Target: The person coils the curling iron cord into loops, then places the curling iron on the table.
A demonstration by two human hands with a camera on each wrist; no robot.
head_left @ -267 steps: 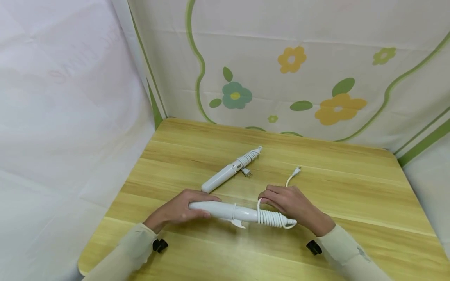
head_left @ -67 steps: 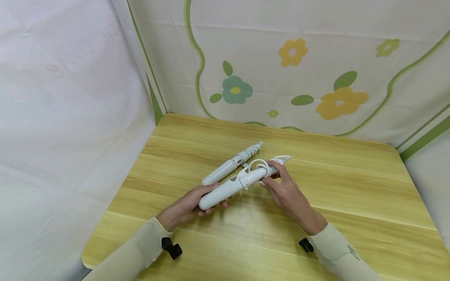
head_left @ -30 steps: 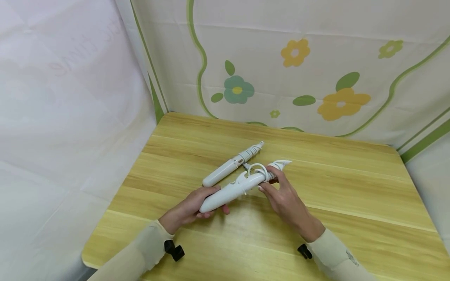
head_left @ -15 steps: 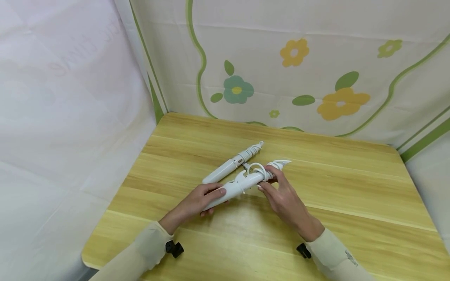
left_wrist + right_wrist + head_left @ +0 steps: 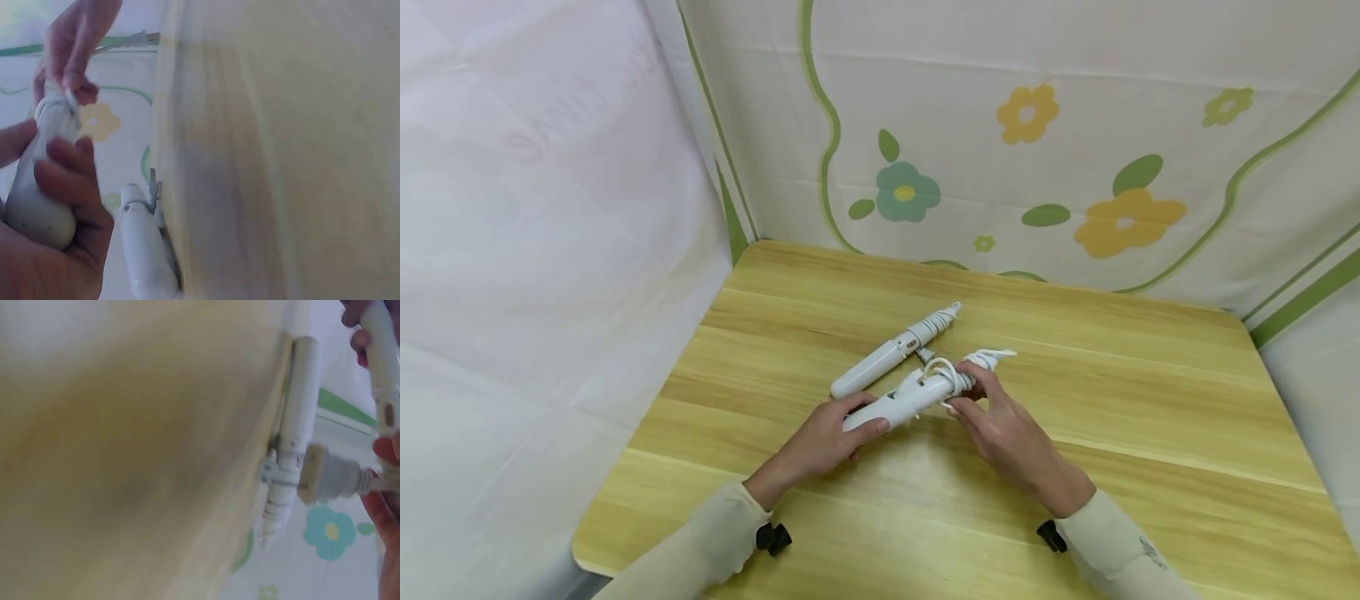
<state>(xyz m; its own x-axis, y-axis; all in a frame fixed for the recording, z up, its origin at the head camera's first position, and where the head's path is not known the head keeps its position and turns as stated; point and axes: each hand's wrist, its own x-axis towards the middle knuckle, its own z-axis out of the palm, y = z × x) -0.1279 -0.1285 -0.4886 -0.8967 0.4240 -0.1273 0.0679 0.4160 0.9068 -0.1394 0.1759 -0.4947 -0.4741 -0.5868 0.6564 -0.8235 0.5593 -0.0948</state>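
Observation:
A white curling iron (image 5: 906, 402) is held tilted above the table, its lever on the upper side and its cord (image 5: 987, 358) wound round the handle. My left hand (image 5: 820, 437) grips the wide barrel, with the thumb on top. At the handle, my right hand (image 5: 1009, 429) pinches the wound cord between thumb and fingers. One loop of cord stands up near the lever. This cord's plug (image 5: 328, 475) sticks out close to the camera in the right wrist view. Just behind lies a second white curling iron (image 5: 876, 364), its cord wrapped, with its plug (image 5: 154, 187) beside it.
Both irons are over a wood-grain table (image 5: 1150, 400). A flowered cloth (image 5: 977, 167) hangs behind its far edge, and a white cloth (image 5: 550, 292) hangs along the left. A black wrist mount (image 5: 772, 539) shows by the left sleeve.
Earlier the held iron lay level with its plug end loose on the table; now it is tilted, more cord wound. Lately the left hand has shifted along the barrel, thumb now over it.

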